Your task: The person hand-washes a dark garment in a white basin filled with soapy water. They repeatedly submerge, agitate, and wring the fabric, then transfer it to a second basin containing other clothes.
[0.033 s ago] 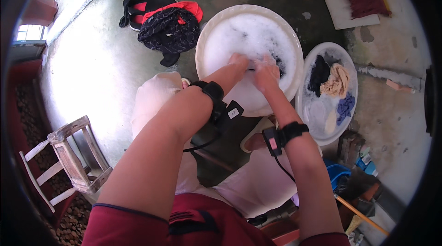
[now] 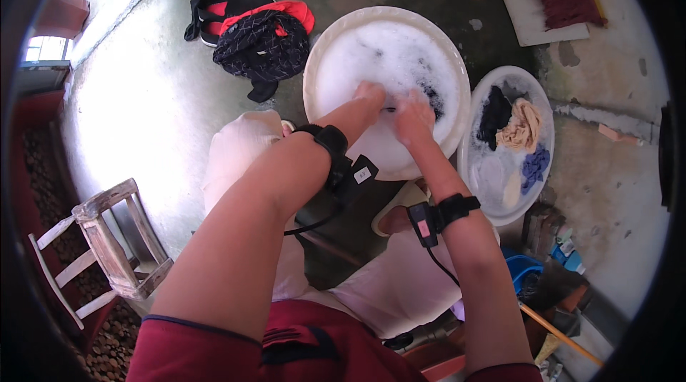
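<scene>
A large round white basin (image 2: 314,75) full of thick white suds (image 2: 357,53) stands on the floor before me. My left hand (image 2: 369,95) is curled closed in the foam near the middle of it. Close by on the right, my right hand (image 2: 414,116) is bent down into the suds, foam over its fingers. A small dark bit shows between the two hands; what they grip is mostly hidden by foam. Dark wet cloth (image 2: 434,100) breaks the surface just right of my right hand.
An oval white tub (image 2: 466,167) at right holds black cloth (image 2: 493,121), beige cloth (image 2: 522,127) and blue cloth (image 2: 535,166). Black patterned clothing (image 2: 261,50) and dark shoes (image 2: 214,14) lie at far left. A wooden chair (image 2: 107,246) stands near left; a blue container (image 2: 525,266) sits at near right.
</scene>
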Demonstrator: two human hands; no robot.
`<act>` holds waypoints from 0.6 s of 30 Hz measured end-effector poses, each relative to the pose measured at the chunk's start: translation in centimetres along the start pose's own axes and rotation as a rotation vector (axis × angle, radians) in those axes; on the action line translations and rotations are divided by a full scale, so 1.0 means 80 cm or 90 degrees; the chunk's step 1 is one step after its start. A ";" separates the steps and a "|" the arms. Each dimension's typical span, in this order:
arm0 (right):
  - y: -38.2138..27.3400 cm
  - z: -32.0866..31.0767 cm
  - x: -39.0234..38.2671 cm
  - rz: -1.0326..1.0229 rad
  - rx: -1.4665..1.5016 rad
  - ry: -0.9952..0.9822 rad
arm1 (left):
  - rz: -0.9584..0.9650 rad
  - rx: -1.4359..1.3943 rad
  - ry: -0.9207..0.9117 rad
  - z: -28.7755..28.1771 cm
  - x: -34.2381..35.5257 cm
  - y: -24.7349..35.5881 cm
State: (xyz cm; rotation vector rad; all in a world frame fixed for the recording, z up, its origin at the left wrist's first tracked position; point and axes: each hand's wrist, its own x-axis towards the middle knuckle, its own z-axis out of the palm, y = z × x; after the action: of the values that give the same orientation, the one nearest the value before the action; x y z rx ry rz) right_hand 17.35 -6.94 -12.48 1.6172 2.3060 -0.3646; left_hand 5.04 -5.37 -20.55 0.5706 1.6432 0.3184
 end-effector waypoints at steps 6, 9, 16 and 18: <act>0.008 0.067 0.007 0.069 -0.025 -0.022 | 0.188 0.319 -0.078 -0.005 -0.017 -0.003; 0.013 0.075 0.029 0.151 0.048 -0.062 | -0.002 0.013 -0.087 0.000 -0.040 0.014; -0.002 -0.092 -0.002 0.034 0.315 0.288 | -0.157 -0.355 -0.197 0.002 -0.078 0.071; -0.011 -0.134 -0.025 0.043 0.509 0.314 | -0.154 -0.515 -0.327 0.003 -0.077 0.080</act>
State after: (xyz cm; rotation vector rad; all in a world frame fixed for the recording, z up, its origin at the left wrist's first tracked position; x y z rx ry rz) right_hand 16.08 -4.98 -1.81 2.3587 2.6192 -1.0847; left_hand 6.86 -3.30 -12.09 -0.1594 0.9506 0.5615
